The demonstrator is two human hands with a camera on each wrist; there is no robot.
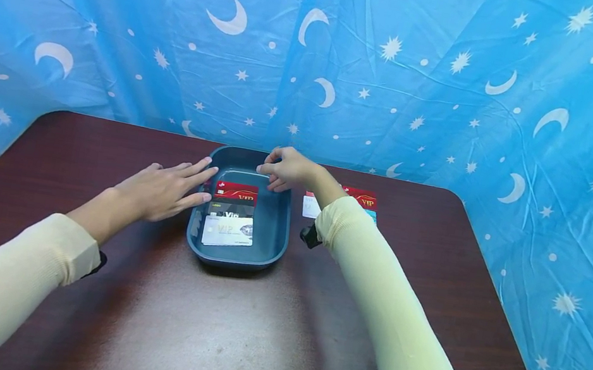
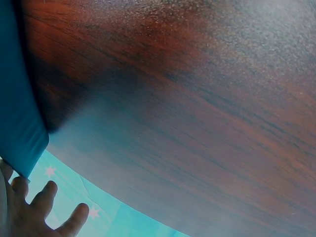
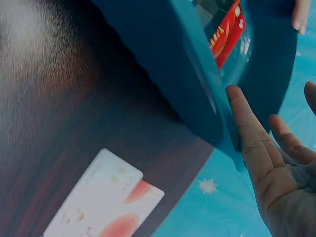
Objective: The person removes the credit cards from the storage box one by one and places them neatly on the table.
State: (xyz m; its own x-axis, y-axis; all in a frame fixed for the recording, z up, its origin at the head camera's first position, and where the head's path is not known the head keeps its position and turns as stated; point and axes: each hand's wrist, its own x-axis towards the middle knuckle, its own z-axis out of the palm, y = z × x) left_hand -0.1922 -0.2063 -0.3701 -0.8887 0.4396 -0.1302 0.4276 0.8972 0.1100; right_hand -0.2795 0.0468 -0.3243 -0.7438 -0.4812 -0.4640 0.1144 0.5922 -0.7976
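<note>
A dark blue tray (image 1: 272, 232) stands on the table, with several cards overlapping in its left half: a red VIP card (image 1: 229, 190), a black card (image 1: 218, 206) and a white card (image 1: 226, 232) nearest me. At the tray's left rim, my left hand (image 1: 163, 191) has its fingers extended and spread, the tips touching or just above the edge. Over the far right corner of the tray hangs my right hand (image 1: 291, 170). Its fingers (image 3: 247, 121) look loosely extended beside the tray wall in the right wrist view, with nothing visible between them.
More cards lie right of the tray, partly hidden by the right forearm: a white card (image 1: 310, 207) and a red VIP card (image 1: 360, 196) among them. A blue curtain (image 1: 316, 53) with moons and stars hangs behind the brown table (image 1: 228, 335).
</note>
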